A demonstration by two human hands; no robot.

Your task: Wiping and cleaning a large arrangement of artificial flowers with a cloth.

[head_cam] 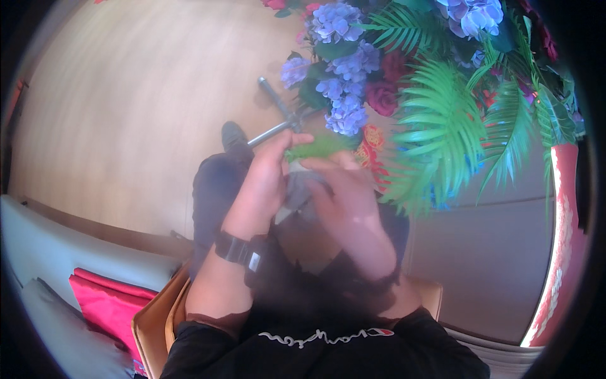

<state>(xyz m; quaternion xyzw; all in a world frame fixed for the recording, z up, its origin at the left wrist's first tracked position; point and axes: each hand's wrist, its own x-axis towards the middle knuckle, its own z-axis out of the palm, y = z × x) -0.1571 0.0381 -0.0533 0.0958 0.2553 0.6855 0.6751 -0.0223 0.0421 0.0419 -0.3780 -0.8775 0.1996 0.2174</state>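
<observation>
My left hand (277, 161), its wrist wearing a black band, is at the left side of a grey, cloth-like item (303, 187) over my lap. From the right, my right hand (341, 184) has its fingers curled on the same item; motion blur softens its outline. A small green feathery leaf (322, 146) shows just beyond my fingers, and which hand touches it I cannot tell. Farther off and to the right spreads an arrangement of blue hydrangea blooms (347, 113), dark red roses (381, 98) and green palm fronds (438, 113).
A metal stand with tubular legs (270, 133) is on the floor beyond my hands. Red decorations with gold writing (371, 142) lie near the flowers. A red-and-white panel (558, 246) stands at right. Red fabric (109, 308) lies at lower left, beside my tan chair (154, 331).
</observation>
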